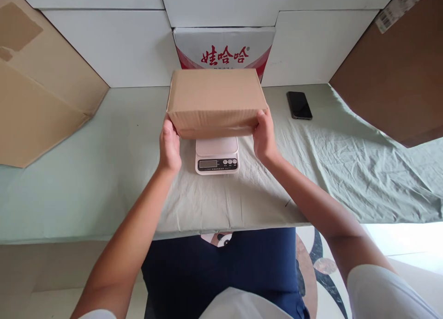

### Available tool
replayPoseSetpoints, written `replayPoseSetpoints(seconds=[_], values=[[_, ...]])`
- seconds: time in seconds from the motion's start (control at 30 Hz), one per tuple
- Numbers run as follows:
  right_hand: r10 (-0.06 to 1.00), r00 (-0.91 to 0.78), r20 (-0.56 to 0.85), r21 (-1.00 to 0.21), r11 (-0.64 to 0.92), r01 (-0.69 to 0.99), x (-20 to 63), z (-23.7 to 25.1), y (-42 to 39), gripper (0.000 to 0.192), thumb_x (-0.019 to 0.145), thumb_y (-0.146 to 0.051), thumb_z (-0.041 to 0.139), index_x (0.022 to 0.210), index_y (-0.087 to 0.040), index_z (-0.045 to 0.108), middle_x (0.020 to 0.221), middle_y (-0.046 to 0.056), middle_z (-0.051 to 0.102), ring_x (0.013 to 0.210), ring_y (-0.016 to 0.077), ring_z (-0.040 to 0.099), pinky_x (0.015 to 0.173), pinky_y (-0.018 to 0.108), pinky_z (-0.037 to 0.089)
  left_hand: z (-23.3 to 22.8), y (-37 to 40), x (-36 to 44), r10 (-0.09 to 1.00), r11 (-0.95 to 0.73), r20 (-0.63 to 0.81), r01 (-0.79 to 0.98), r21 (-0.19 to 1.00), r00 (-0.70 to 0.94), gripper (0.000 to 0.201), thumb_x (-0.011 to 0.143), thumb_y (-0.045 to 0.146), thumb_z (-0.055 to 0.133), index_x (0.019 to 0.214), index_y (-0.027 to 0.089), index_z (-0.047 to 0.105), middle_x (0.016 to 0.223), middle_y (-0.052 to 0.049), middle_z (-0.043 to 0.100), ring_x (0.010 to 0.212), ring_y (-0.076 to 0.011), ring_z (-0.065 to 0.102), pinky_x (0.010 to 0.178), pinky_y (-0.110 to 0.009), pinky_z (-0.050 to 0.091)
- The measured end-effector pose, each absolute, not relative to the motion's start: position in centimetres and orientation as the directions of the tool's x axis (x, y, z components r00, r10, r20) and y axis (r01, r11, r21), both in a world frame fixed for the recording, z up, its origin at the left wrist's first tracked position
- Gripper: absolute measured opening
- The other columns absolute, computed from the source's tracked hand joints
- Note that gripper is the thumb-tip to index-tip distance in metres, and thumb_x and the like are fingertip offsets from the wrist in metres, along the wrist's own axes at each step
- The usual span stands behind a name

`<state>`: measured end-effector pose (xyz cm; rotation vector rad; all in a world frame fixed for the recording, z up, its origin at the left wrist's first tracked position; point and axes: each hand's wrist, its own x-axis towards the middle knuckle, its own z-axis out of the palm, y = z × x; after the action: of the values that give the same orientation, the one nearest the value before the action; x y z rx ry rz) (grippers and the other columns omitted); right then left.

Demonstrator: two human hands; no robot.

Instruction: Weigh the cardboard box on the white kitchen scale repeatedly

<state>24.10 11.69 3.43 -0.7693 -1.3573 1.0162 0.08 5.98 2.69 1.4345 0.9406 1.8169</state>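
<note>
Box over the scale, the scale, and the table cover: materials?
Box: brown cardboard, matte, taped seam along the near edge. Scale: looks like white glossy plastic, grey display. Table cover: pale green woven cloth, creased.

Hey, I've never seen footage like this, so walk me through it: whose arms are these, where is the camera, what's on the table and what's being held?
There is no machine here. The single picture comes from a camera worn on a person's head, looking forward and down, so the two bare arms are the wearer's own. The left hand and right hand grip the two ends of a closed brown cardboard box, held over a small white kitchen scale. Whether the box rests on the scale or hovers just above it, I cannot tell. The scale sits on a table covered with a wrinkled pale green cloth. A black phone lies flat on the right. Behind stand white boxes and one carton with red lettering; large cardboard sheets lean at both sides.
</note>
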Motion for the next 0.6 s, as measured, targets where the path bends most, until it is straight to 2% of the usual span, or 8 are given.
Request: replayPoseSetpoints(seconds=[0.1, 0.2, 0.33, 0.47, 0.6], values=[[0.875, -0.056, 0.482, -0.873, 0.473, -0.118, 23.1, 4.8, 15.3, 0.062, 0.091, -0.075, 0.042, 0.140, -0.038, 0.050, 0.149, -0.003, 0.057, 0.152, 0.0262, 0.044, 0.128, 0.047, 0.040, 3.6, 10.3, -1.1, 0.806, -0.576, 0.555, -0.058, 0.816, -0.205, 0.063, 0.087, 0.082, 0.047, 0.121, 0.033, 0.067, 0.138, -0.003, 0.066, 0.144, -0.0272, 0.051, 0.120, -0.044, 0.043], [0.876, -0.017, 0.483, -0.867, 0.475, -0.150, 21.7, 5.2, 18.6, 0.061, 0.090, -0.076, 0.041, 0.137, -0.038, 0.051, 0.146, -0.003, 0.059, 0.146, 0.0242, 0.050, 0.126, 0.045, 0.043, 3.4, 15.3, -2.2, 0.783, -0.611, 0.588, -0.078, 0.787, -0.203, 0.067, 0.083, 0.084, 0.051, 0.122, 0.032, 0.064, 0.140, -0.001, 0.065, 0.144, -0.0245, 0.051, 0.123, -0.045, 0.039], [0.911, 0.029, 0.412, -0.888, 0.409, -0.209, 20.4, 3.6, 20.9, 0.062, 0.087, -0.074, 0.048, 0.132, -0.032, 0.053, 0.145, 0.000, 0.061, 0.143, 0.0219, 0.051, 0.128, 0.042, 0.040, 0.7, 19.4, -2.7, 0.833, -0.519, 0.480, -0.088, 0.850, -0.276, 0.080, 0.077, 0.091, 0.047, 0.125, 0.028, 0.063, 0.144, -0.007, 0.062, 0.151, -0.0243, 0.045, 0.125, -0.041, 0.037], [0.930, 0.026, 0.366, -0.898, 0.360, -0.253, 20.2, 1.6, 21.3, 0.068, 0.081, -0.072, 0.053, 0.132, -0.026, 0.054, 0.146, 0.006, 0.059, 0.146, 0.0265, 0.048, 0.131, 0.047, 0.034, -2.0, 19.9, -2.5, 0.871, -0.429, 0.365, -0.147, 0.891, -0.328, 0.085, 0.073, 0.092, 0.050, 0.124, 0.026, 0.064, 0.146, -0.012, 0.061, 0.152, -0.0267, 0.045, 0.127, -0.043, 0.036], [0.934, 0.017, 0.358, -0.903, 0.351, -0.249, 20.3, 0.8, 21.3, 0.067, 0.080, -0.074, 0.055, 0.130, -0.029, 0.055, 0.146, 0.003, 0.061, 0.146, 0.0258, 0.048, 0.132, 0.048, 0.033, -2.9, 19.5, -2.5, 0.883, -0.392, 0.322, -0.159, 0.906, -0.341, 0.083, 0.073, 0.092, 0.051, 0.121, 0.026, 0.065, 0.145, -0.012, 0.063, 0.152, -0.0270, 0.045, 0.128, -0.043, 0.034]])
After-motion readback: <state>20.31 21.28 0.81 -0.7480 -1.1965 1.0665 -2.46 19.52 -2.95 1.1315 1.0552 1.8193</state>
